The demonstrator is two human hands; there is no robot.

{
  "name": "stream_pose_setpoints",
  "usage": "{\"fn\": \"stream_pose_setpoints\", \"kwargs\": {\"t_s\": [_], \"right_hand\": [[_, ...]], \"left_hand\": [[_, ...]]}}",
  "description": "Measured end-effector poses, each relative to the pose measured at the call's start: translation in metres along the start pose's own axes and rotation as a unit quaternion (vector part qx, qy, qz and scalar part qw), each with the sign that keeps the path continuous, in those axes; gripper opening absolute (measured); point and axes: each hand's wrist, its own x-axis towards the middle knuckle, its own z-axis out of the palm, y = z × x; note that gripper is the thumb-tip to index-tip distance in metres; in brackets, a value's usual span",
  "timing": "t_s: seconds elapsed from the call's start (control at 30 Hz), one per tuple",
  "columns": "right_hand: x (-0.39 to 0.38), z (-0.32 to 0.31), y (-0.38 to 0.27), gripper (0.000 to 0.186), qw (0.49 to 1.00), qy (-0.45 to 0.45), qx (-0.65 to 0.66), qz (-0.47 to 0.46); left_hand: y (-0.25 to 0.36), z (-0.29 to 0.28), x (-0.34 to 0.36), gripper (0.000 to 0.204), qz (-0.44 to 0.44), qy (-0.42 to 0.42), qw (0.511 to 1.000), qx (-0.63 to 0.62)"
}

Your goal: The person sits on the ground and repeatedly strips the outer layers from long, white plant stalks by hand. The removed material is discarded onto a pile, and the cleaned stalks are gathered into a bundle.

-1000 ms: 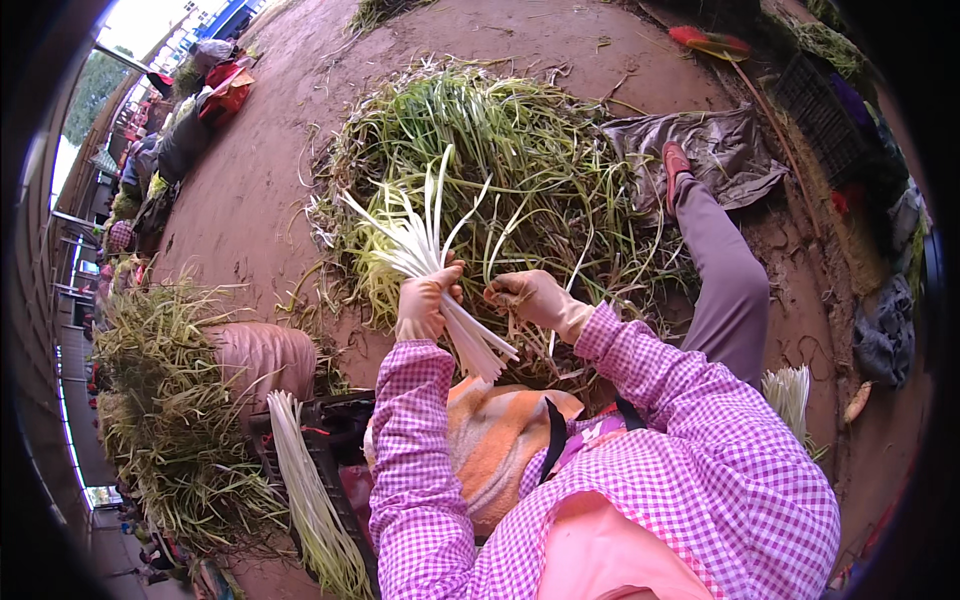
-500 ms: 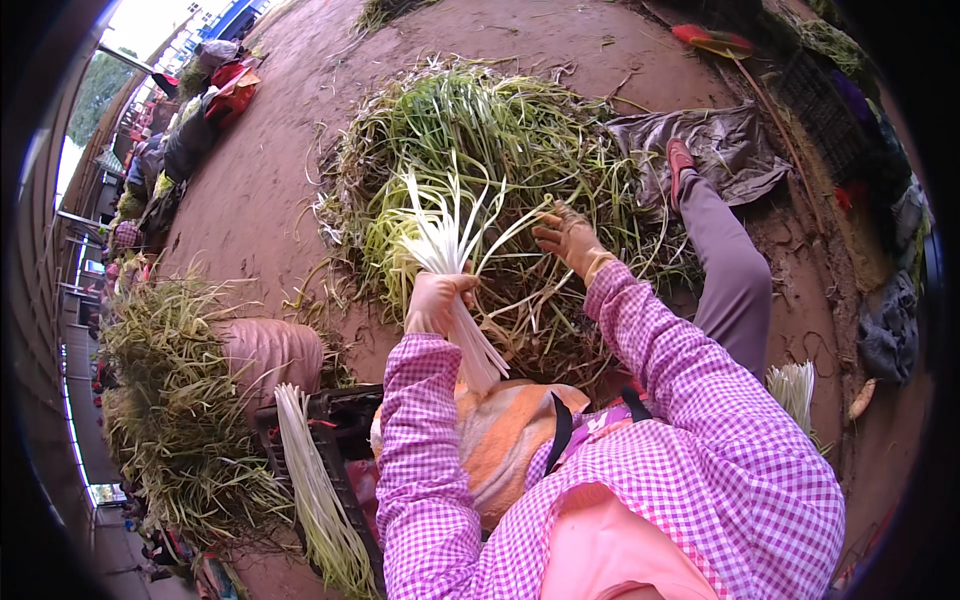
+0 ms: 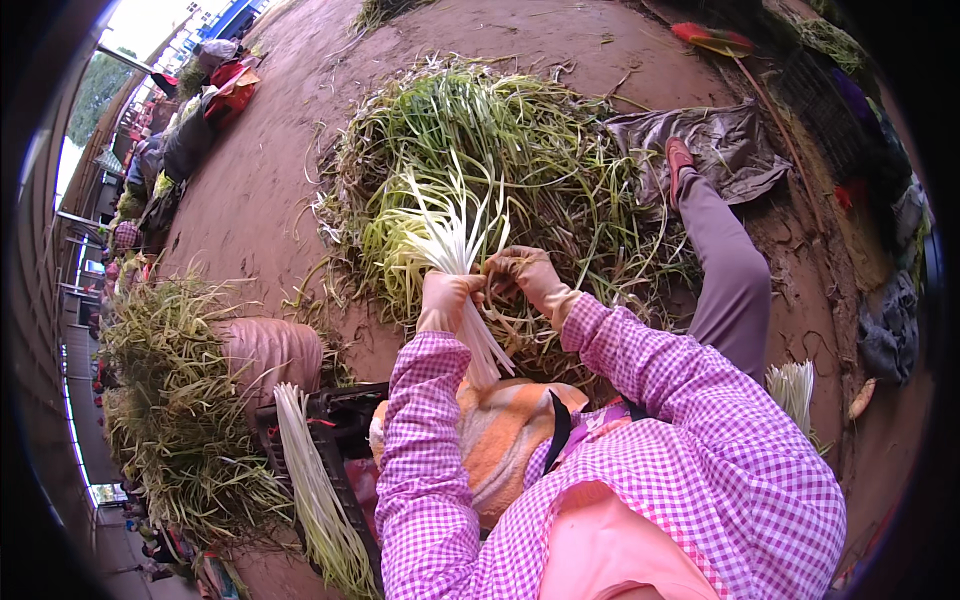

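Note:
My left hand [image 3: 449, 300], gloved, is wrapped around a bunch of slender white stalks [image 3: 447, 243]. Their pale yellow-green leafy ends fan out away from me, and the white ends hang below the fist toward my lap. My right hand [image 3: 531, 275], also gloved, is right beside the bunch with its fingers curled in a pinch. Its fingertips are close to the left hand's thumb, and what they grip, if anything, cannot be made out. Beyond both hands lies a big heap of green and yellowish leaves [image 3: 480, 130] on the ground.
An orange and white towel [image 3: 490, 445] covers my lap. To the left, another bundle of stalks [image 3: 315, 490] lies over a dark crate [image 3: 345, 480], near a second leaf heap [image 3: 170, 410]. More white stalks [image 3: 792, 390] lie at right. A grey sheet [image 3: 735, 165] lies by my foot.
My right hand has come in from the right, over the heap, to the side of the bunch, and its fingers have curled. The left hand keeps its hold, nearly still.

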Motion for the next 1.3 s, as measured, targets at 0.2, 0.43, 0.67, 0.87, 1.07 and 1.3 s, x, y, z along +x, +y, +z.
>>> {"fn": "stream_pose_setpoints", "kwargs": {"t_s": [0.2, 0.43, 0.67, 0.87, 1.07, 1.3], "right_hand": [[-0.011, -0.06, -0.059, 0.021, 0.982, 0.148, 0.051, -0.103], [-0.008, -0.051, -0.073, 0.022, 0.992, 0.107, 0.046, -0.047], [0.015, 0.0, -0.051, 0.023, 0.998, 0.051, -0.031, 0.014], [0.005, 0.005, -0.022, 0.034, 1.0, 0.029, 0.007, 0.007], [-0.018, -0.004, 0.015, 0.036, 0.99, -0.104, -0.048, 0.087], [-0.038, 0.003, 0.015, 0.017, 0.981, -0.024, -0.047, 0.188]], "left_hand": [[-0.007, -0.023, 0.023, 0.013, -0.02, 0.148, 0.97, 0.193], [0.027, -0.036, 0.008, 0.019, 0.008, 0.122, 0.991, 0.061], [0.015, -0.004, -0.005, 0.02, 0.077, -0.063, 0.994, -0.038], [0.009, -0.001, -0.001, 0.016, 0.064, -0.088, 0.994, -0.008], [0.012, -0.006, -0.006, 0.015, 0.034, -0.066, 0.996, -0.052], [0.018, -0.009, -0.009, 0.011, 0.091, 0.002, 0.989, -0.118]]}}
